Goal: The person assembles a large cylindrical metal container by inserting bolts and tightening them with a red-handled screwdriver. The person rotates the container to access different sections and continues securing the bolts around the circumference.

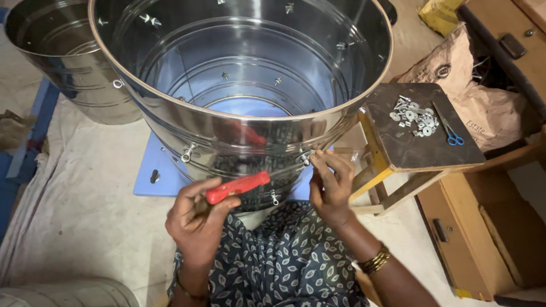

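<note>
With many bolts (pixel 189 152) already fitted around the steel drum (pixel 239 102), the left hand (pixel 199 219) grips a red-handled tool (pixel 238 186) while the right hand (pixel 330 185) pinches another bolt (pixel 305 157) at the drum's near wall, and spare washers (pixel 414 115) wait on the stool (pixel 424 150).

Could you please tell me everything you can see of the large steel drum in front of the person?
The steel drum is a wide, shiny, ribbed cylinder, open on top, standing upright on a blue board. Small fasteners stud its wall inside and out. The right hand fingers one near the rim; the left hand, holding a red-handled tool, is close against its lower wall.
</note>
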